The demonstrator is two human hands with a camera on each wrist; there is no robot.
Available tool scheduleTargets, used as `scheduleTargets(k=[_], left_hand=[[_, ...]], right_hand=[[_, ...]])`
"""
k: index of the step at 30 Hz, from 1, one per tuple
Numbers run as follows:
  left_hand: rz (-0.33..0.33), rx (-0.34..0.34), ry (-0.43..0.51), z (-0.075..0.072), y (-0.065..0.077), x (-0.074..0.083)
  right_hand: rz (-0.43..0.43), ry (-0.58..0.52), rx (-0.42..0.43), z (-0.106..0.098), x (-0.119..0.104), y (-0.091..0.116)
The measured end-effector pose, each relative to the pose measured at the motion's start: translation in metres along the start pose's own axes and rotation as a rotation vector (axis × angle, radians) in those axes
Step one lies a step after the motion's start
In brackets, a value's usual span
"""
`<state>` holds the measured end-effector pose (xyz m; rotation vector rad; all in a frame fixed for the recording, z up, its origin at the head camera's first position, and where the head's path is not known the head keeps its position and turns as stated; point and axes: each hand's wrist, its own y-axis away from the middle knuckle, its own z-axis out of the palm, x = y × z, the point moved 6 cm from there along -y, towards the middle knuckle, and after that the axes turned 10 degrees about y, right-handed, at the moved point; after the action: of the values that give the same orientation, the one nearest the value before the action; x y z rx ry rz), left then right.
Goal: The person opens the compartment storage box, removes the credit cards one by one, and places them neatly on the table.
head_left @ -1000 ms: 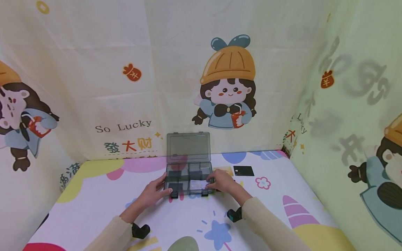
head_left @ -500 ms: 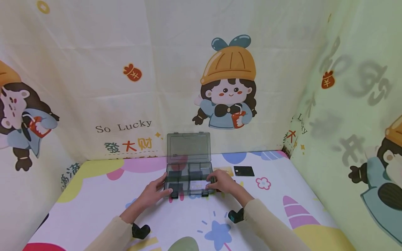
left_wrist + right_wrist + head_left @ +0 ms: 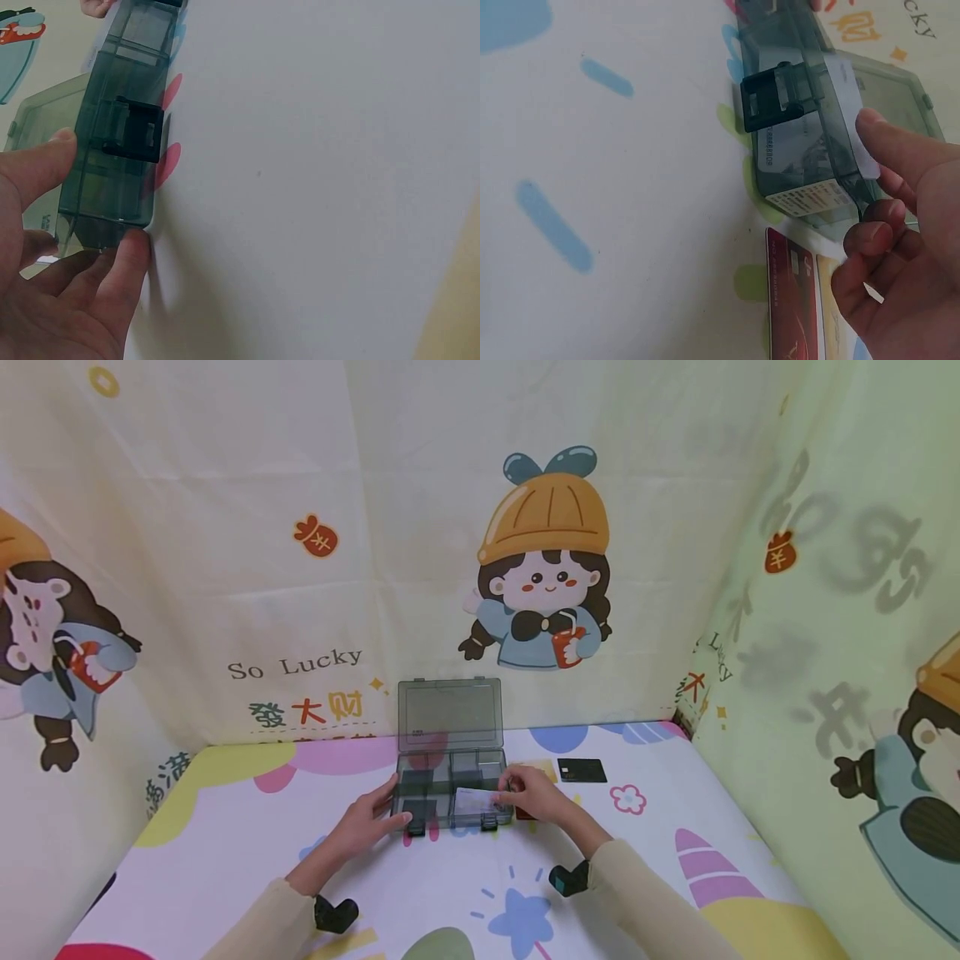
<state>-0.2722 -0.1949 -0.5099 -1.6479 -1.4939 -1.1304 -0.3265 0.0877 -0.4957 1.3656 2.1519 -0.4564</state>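
Observation:
A smoky-grey see-through compartment box [image 3: 422, 790] stands with its lid [image 3: 450, 714] raised at the back. My left hand [image 3: 363, 822] grips the box's left end, thumb at the upper front edge and fingers around the side. In the left wrist view a dark latch [image 3: 136, 131] shows on the front wall. My right hand [image 3: 534, 795] pinches a pale card [image 3: 474, 801] at its right end, over the front right compartment. The right wrist view shows the thumb against the card's [image 3: 853, 112] face, with the card standing above the box rim. The index fingertip is partly hidden behind it.
Right of the box lie a black card [image 3: 582, 770], a yellow card [image 3: 547, 768] and a red card [image 3: 791, 296], the latter two partly covered by my right hand in the head view. A patterned cloth [image 3: 450, 893] covers the table; printed curtains [image 3: 420, 527] hang behind it.
The pale card has tilted and risen slightly at the box's front right compartment. My right hand has shifted a little, uncovering more of the red card. The left hand stays in place.

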Motion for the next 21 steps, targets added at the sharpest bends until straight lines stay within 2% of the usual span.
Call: scheduleTargets(k=[8, 11, 17, 21], left_hand=[[-0.003, 0.0, 0.009, 0.0, 0.0, -0.001], [0.001, -0.001, 0.005, 0.0, -0.001, 0.0], [-0.001, -0.001, 0.007, 0.0, 0.001, 0.002], [0.005, -0.004, 0.002, 0.0, 0.003, 0.004]], right_hand=[[-0.071, 0.011, 0.03, -0.004, -0.006, 0.008], [-0.057, -0.001, 0.041, -0.007, -0.005, 0.009], [0.04, -0.163, 0.044, -0.008, 0.0, 0.013], [0.023, -0.257, 0.053, -0.011, -0.001, 0.015]])
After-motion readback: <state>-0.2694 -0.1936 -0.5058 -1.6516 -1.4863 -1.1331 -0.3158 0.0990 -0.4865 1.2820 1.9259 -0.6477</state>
